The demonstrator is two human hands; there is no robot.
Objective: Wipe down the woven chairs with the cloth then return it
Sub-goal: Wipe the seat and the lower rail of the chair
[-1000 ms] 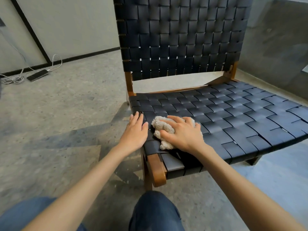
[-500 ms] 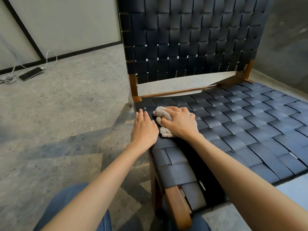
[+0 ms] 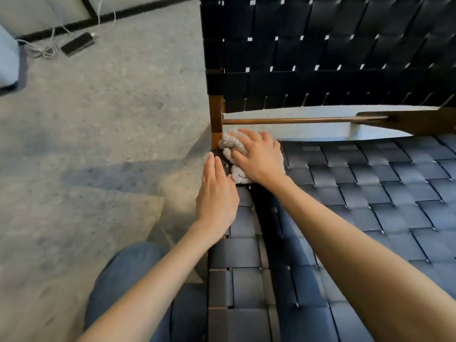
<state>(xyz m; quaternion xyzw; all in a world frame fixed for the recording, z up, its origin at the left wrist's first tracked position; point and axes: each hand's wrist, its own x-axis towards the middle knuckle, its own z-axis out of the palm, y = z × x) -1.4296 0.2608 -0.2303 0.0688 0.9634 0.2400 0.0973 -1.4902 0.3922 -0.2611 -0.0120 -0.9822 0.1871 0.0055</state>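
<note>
A head-worn camera looks down at a low chair with a seat (image 3: 370, 193) woven from wide dark straps. The seat fills the view from 2 o'clock round to 6 o'clock. Its woven backrest (image 3: 320, 45), made of the same dark straps, stands across the top from 12 to 2 o'clock.

The cloth (image 3: 229, 144), pale, fluffy and bunched up, lies on the seat's back corner at about 11 o'clock of the seat. It sits just beside the brown wooden post (image 3: 215, 114) that carries the backrest. A thin wooden rail (image 3: 296, 120) runs from that post toward 3 o'clock, just above the cloth.

The right hand (image 3: 259, 159) lies on top of the cloth, fingers spread and fairly straight, pressing it onto the straps. Cloth shows past the fingertips and beside the thumb.

The left hand (image 3: 217, 193) lies flat on the seat's edge at 7 o'clock of the cloth. Its fingers are straight and close together, holding nothing, and its thumb side touches the cloth.

Both bare forearms reach in from the bottom of the view. A knee in blue jeans (image 3: 128, 267) shows at 7 o'clock.

Speckled grey floor (image 3: 98, 144) covers the side from 7 to 11 o'clock. At 10 o'clock, well apart from the chair, a flat black device (image 3: 77, 43) lies on the floor beside a tangled white cable (image 3: 37, 49).
</note>
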